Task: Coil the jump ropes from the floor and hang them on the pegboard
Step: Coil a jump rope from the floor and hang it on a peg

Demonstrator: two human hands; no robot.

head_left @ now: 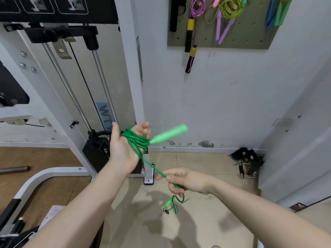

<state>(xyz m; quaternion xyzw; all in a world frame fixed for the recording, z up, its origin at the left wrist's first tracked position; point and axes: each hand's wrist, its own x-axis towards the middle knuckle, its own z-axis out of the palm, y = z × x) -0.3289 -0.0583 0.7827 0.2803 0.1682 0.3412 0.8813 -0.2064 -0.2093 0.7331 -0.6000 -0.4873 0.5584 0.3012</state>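
Right hand [180, 179] pinches the thin green plastic jump rope [138, 142]; its tail trails toward the floor [206, 169]. Left hand [125, 144], fingers fairly straight, carries the loops. Light, limp, probably slick; best gripped across the bundle near the handle [168, 134].

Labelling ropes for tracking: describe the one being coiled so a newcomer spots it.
Below the olive pegboard on the white wall, two hands work mid-frame. The green jump rope loops around the left hand and runs to the right hand. Unlike the hung ropes, it is solid green with a light-green handle.
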